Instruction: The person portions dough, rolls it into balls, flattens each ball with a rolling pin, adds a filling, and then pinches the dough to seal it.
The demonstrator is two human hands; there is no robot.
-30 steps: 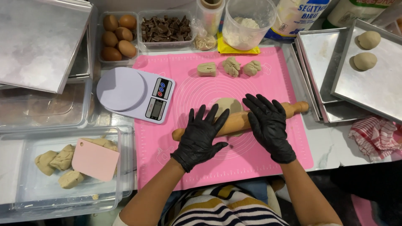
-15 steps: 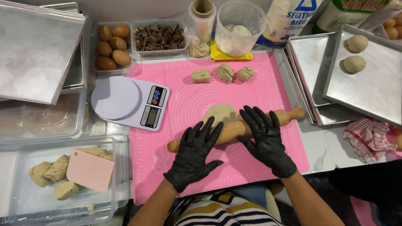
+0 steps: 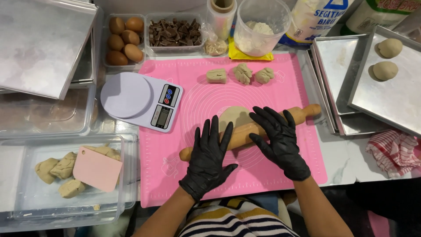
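Gloved hands [image 3: 245, 147] flat on wooden rolling pin [image 3: 245, 131].

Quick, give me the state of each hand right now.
Left hand: open, fingers spread, palm pressing flat on the wooden rolling pin.
Right hand: open, fingers spread, also flat on the rolling pin, over the flattened dough.

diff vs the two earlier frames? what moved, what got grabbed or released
Little changed. Both gloved hands, left hand and right hand, stay flat on the rolling pin, which has rolled slightly toward the person over the flattened dough. Nothing grabbed or released. The three dough pieces, the scale and the pink mat stayed put.
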